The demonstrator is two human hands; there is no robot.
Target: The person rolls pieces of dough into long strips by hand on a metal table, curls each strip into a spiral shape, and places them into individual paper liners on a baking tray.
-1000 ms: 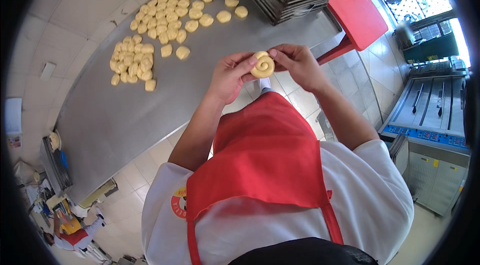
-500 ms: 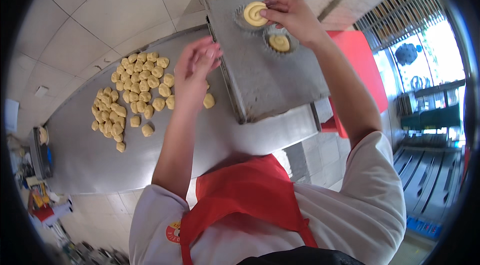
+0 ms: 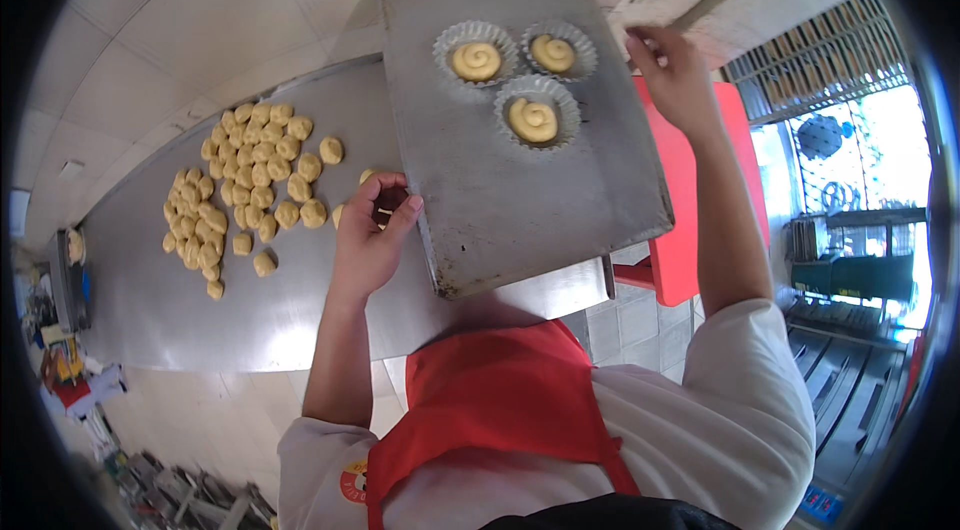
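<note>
My left hand (image 3: 370,240) is at the left edge of a grey metal baking tray (image 3: 530,210), thumb against the rim and fingers curled by it. My right hand (image 3: 677,80) hovers just off the tray's far right edge, its fingers loosely bent and nothing visible in them. Three fluted metal cups stand on the far half of the tray. Each holds a coiled piece of yellow dough: a left coil (image 3: 476,61), a right coil (image 3: 553,53) and a nearer coil (image 3: 532,120).
Many dough balls (image 3: 262,152) lie in a cluster on the steel table (image 3: 170,330) left of the tray. One ball is partly hidden behind my left hand. A red stool or table (image 3: 690,250) stands right of the tray; a tiled wall (image 3: 200,20) rises behind.
My right hand has let go of the dough coil, now in a cup, and moved right. My left hand has come down to the tray's edge. The tray has shifted nearer me.
</note>
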